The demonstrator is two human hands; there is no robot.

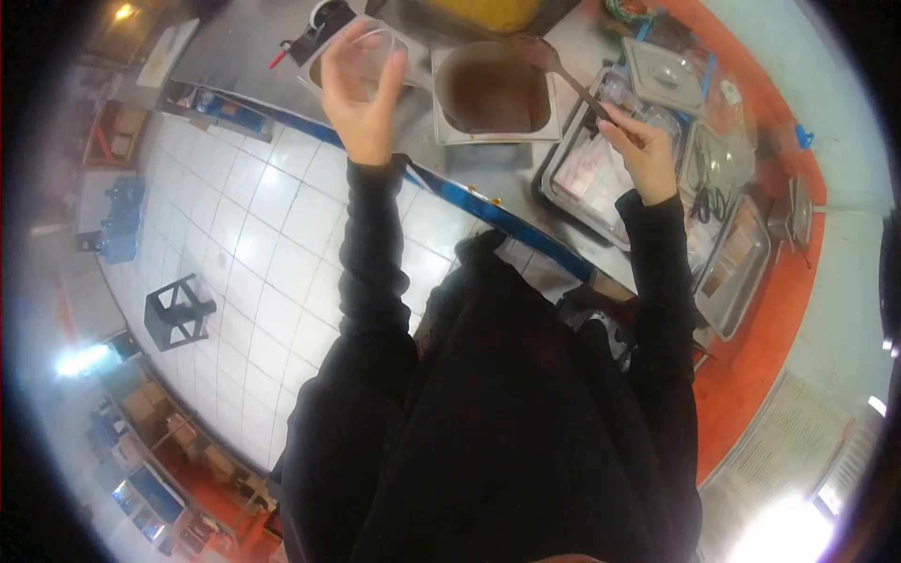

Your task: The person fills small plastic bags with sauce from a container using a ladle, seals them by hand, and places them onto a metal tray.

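My left hand is raised at the counter's edge, fingers curved around a clear plastic cup whose outline is faint. In my right hand is the handle of a long brown ladle. Its bowl end lies over the far right corner of a square metal pan. Dark brown liquid fills much of that pan, which sits between my two hands. Whether the ladle's bowl carries anything is too blurred to see.
A pan of yellow food stands at the back. On the right are a metal tray with packets, a steel lid, scissors and another tray. A black stool stands on the tiled floor.
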